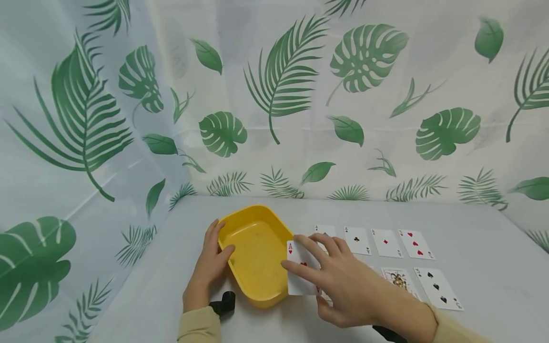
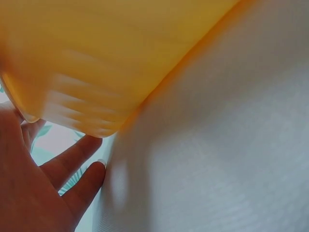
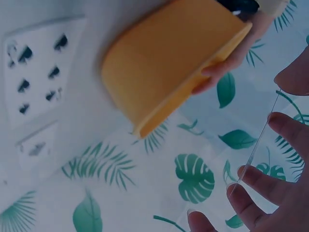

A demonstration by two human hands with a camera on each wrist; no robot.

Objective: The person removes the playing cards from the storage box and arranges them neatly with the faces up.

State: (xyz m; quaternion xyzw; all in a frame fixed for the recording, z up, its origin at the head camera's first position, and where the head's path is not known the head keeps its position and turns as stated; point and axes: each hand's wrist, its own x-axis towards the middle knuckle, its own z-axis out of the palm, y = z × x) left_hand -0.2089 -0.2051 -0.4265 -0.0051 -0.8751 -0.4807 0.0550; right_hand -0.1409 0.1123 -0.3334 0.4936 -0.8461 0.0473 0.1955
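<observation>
My left hand [image 1: 208, 271] grips the left side of a yellow plastic tub [image 1: 253, 252], thumb over the rim and fingers along the outer wall. The tub's inside shows no contents. In the left wrist view, fingertips [image 2: 91, 176] are near the tub's outer wall [image 2: 96, 58]. My right hand [image 1: 351, 283] holds a playing card, the ace of hearts [image 1: 300, 283], upright beside the tub's right rim. That card [image 3: 256, 147] appears edge-on in the right wrist view, between thumb and fingers.
Face-up cards lie right of the tub: an ace of clubs [image 1: 357, 239], ace of diamonds [image 1: 386, 242], three of hearts [image 1: 416, 244], picture card [image 1: 399, 281] and three of spades [image 1: 437, 288]. The right hand partly covers others. A six of spades [image 3: 38, 77] shows from the right wrist.
</observation>
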